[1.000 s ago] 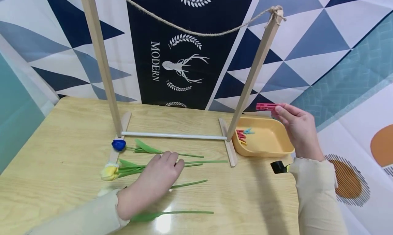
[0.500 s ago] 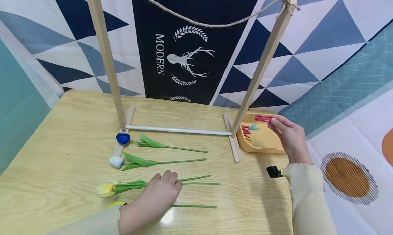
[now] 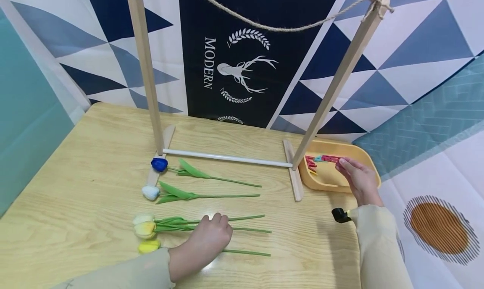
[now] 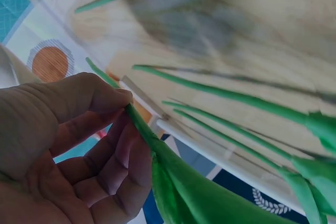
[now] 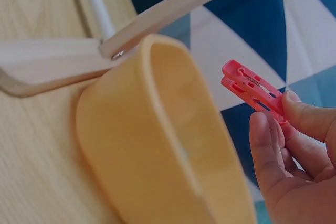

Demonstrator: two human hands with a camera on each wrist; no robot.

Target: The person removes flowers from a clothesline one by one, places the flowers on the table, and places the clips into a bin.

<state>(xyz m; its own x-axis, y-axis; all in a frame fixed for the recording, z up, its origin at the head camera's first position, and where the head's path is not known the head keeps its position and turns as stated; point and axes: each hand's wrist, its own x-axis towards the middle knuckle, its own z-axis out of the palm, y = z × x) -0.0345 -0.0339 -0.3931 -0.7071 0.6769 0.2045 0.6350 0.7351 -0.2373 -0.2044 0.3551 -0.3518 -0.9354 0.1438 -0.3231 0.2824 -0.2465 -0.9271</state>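
Observation:
My left hand (image 3: 211,238) pinches the thin green stem (image 4: 137,119) of an artificial tulip between thumb and fingers. Its pale yellow bloom (image 3: 145,229) overlaps a whitish tulip (image 3: 142,218) in the head view, and a bright yellow tulip (image 3: 148,246) lies just in front. Farther back on the table lie a blue tulip (image 3: 159,164) and a pale blue tulip (image 3: 150,192), stems pointing right. Over the yellow basin (image 3: 368,156), my right hand (image 3: 359,177) pinches one end of a red clothespin (image 5: 254,90); in the right wrist view it is above the rim.
Several clothespins (image 3: 311,163) lie inside the basin. A wooden frame stands at the back, with a left post (image 3: 145,66), a right post (image 3: 342,77), a white bottom bar (image 3: 227,157) and a sagging rope (image 3: 272,28) overhead. Patterned cloth (image 3: 242,83) hangs behind the table (image 3: 113,196).
My left hand has brought the pale yellow tulip from over the pale blue one forward, beside the whitish and yellow tulips. My right hand has lowered the clothespin over the basin. The head view has shifted.

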